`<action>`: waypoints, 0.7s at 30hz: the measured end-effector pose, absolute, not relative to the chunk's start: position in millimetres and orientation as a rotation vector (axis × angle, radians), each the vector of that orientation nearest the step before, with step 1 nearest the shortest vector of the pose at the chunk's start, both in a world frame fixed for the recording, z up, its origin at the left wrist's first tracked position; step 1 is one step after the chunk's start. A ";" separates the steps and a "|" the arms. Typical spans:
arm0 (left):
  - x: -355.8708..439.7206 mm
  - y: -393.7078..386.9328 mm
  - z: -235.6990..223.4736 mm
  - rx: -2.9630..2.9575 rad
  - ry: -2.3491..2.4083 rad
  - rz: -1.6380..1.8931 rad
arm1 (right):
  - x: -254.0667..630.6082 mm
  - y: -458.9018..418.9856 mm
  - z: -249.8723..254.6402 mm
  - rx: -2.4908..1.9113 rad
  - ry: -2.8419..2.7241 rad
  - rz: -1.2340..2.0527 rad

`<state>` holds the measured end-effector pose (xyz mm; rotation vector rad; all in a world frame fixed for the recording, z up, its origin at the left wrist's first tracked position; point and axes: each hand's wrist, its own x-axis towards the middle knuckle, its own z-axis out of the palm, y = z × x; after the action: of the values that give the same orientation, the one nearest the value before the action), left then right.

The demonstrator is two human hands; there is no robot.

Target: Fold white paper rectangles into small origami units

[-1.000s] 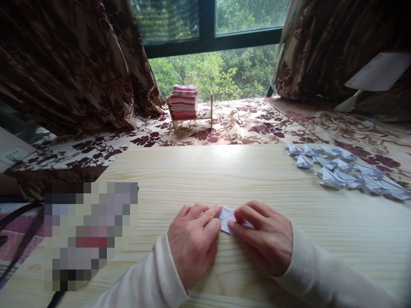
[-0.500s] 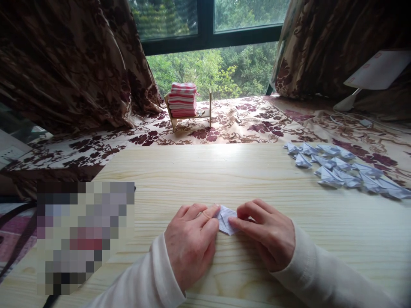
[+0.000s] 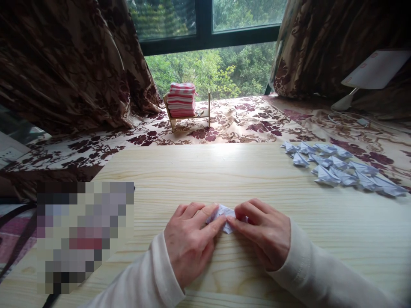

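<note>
A small folded piece of white paper (image 3: 226, 211) lies on the light wooden table (image 3: 205, 171), between my two hands. My left hand (image 3: 191, 241) presses on its left side, the index finger at the top edge and the thumb near the middle. The right part of the paper is pinched by the thumb and index finger of my right hand (image 3: 266, 234). Both thumbs almost meet at the paper's centre. Fingers cover much of the paper, so its full shape is hidden.
Several folded white paper pieces (image 3: 340, 173) sit in rows at the table's far right. A pixelated object (image 3: 86, 235) lies at the left. Beyond the table, a small wooden stand (image 3: 209, 111) holds stacked red-and-white cloths (image 3: 182, 100). A lamp (image 3: 374, 70) stands at the back right.
My left thumb has moved right and inward, onto the middle of the paper. My right hand drew slightly away, then came back to the paper's right part. The view has shifted a little.
</note>
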<state>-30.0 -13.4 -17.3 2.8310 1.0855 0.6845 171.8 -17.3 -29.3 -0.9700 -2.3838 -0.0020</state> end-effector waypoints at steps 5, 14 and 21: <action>-27.3 -13.0 -15.1 2.800 1.181 0.660 | 170.8 -18.1 -28.9 -0.974 -2.375 0.001; -34.1 -12.2 -17.1 2.800 1.040 0.951 | 171.8 -16.8 -29.7 -0.969 -2.368 0.009; -28.7 -13.4 -16.3 2.793 1.090 0.736 | 169.1 -19.2 -28.4 -0.967 -2.376 -0.070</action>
<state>-28.7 -13.4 -16.3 2.7925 1.0904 0.7360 169.1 -19.2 -28.4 -0.9665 -2.3755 -0.0701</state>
